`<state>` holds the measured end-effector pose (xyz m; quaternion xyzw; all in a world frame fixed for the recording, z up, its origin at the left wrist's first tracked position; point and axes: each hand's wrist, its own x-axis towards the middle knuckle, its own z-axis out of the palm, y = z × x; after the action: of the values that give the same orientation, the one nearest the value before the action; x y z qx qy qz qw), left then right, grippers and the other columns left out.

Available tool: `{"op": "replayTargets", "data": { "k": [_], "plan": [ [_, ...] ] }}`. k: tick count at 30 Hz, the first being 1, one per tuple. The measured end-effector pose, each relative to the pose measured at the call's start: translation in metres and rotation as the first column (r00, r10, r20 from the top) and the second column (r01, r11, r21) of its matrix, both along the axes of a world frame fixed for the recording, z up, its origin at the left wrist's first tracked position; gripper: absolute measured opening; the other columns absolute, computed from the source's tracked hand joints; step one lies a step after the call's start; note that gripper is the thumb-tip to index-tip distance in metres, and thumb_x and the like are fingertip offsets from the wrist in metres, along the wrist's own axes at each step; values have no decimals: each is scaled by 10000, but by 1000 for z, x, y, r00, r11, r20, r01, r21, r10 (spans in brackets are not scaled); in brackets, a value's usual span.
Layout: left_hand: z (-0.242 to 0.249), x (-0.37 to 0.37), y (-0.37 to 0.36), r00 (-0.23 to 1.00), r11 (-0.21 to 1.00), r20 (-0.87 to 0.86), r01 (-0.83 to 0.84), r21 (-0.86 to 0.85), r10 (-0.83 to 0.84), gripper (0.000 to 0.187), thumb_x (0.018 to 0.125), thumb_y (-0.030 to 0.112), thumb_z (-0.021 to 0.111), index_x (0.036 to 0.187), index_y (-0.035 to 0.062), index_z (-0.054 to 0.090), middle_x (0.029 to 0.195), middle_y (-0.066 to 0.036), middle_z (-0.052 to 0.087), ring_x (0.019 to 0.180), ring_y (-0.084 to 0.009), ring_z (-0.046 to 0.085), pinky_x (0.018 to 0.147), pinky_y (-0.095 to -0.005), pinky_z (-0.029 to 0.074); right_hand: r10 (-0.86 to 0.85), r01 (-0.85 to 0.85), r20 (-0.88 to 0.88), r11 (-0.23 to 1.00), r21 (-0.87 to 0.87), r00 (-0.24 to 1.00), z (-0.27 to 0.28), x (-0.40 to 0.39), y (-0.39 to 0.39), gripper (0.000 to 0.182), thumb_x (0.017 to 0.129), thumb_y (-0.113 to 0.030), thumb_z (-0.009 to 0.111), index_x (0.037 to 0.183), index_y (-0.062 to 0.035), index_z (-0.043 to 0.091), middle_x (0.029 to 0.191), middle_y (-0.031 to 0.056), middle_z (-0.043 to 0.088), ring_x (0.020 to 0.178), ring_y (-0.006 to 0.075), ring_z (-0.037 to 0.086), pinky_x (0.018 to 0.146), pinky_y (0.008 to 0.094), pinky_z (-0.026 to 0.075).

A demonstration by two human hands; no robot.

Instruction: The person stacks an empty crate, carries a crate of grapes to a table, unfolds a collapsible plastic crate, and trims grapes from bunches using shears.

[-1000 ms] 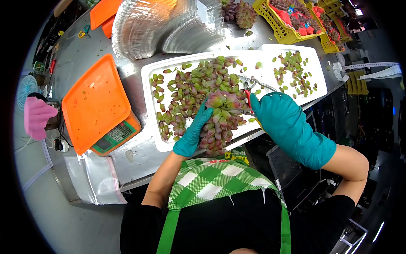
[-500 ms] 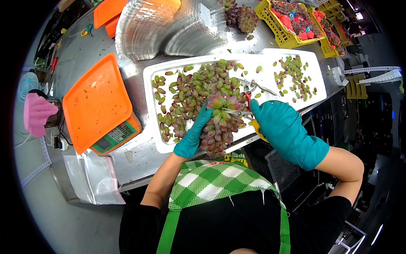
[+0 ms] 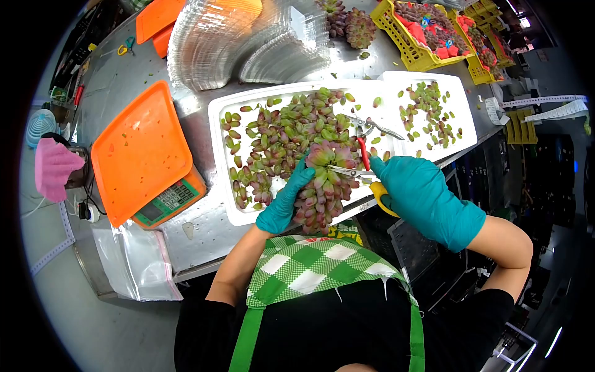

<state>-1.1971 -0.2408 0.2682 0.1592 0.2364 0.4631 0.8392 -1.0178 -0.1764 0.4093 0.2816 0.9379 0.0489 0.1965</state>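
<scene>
My left hand [image 3: 286,199], in a teal glove, is closed around the side of a green and purple succulent [image 3: 326,193] near the tray's front edge. My gloved right hand [image 3: 427,197] grips yellow-handled scissors [image 3: 379,193], and their blades reach in among the succulent's upper leaves. Beneath and behind lies a white foam tray [image 3: 218,149] with a heap of cut succulent rosettes and loose leaves [image 3: 291,127]. Red-handled pruning shears [image 3: 363,139] rest in the tray just behind the scissors.
An orange-panned scale [image 3: 144,149] stands at the left. Stacked clear plastic trays [image 3: 211,46] are at the back. A second white tray [image 3: 465,118] with scattered leaves adjoins on the right. Yellow crates [image 3: 416,59] of succulents stand at the back right, clear bags [image 3: 133,260] at the front left.
My right hand has moved slightly right and down with the scissors, whose yellow handle now shows more. The succulent in my left hand has shifted slightly to the right.
</scene>
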Motion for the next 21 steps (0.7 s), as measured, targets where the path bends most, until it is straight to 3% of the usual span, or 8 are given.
{"op": "replayTargets", "data": {
  "k": [4,7,10,13,16,19,21],
  "plan": [
    [-3,4,4,999,999,-17,-40,-14,40,618,821,392,479,1278,56,233,1196,-116,418,1063,-208,470,916,-314,384,109,-167,198,938,304,974,-13,2,-10,240,709,-97,506,923,10,513,601,64,482,547,170,492,442,301,360],
    [-15,10,3,997,997,-9,-72,-22,72,617,823,390,476,1283,58,233,1195,-118,420,1062,-213,470,918,-319,384,78,-116,164,964,240,983,-15,1,-8,239,693,-63,504,923,2,513,604,65,489,534,166,495,430,295,357],
    [-13,11,5,997,998,58,-39,-49,42,618,829,426,443,1283,56,245,1195,-127,424,1067,-218,468,924,-329,382,-22,20,135,1000,14,991,-5,-7,2,217,689,-63,515,898,-4,512,591,68,502,521,187,514,423,304,367],
    [-27,12,2,988,996,153,-7,-89,21,648,828,503,377,1279,52,263,1207,-139,418,1078,-224,463,932,-347,377,-39,41,19,993,-113,999,-5,-6,13,214,678,-73,545,873,4,502,579,85,517,518,215,537,436,327,387],
    [-31,15,5,973,995,229,-2,-99,25,717,808,589,303,1277,47,271,1225,-150,402,1087,-235,456,938,-366,371,-107,101,-61,991,-91,992,-6,-11,16,390,698,-217,615,1036,-60,502,626,74,549,547,232,558,454,337,410],
    [-27,17,7,959,993,276,-34,-117,65,774,782,647,260,1270,46,286,1228,-157,398,1092,-249,450,937,-379,370,-166,137,-183,977,-162,969,7,-23,19,388,699,-244,622,1045,-96,526,644,80,563,553,257,558,469,349,422],
    [-26,18,6,958,988,269,-58,-146,96,794,770,667,249,1262,45,300,1218,-159,408,1086,-257,454,929,-385,377,-217,168,-217,960,-225,952,6,-21,19,312,698,-216,612,959,-78,514,641,96,554,572,275,560,486,374,426]
  ]
}}
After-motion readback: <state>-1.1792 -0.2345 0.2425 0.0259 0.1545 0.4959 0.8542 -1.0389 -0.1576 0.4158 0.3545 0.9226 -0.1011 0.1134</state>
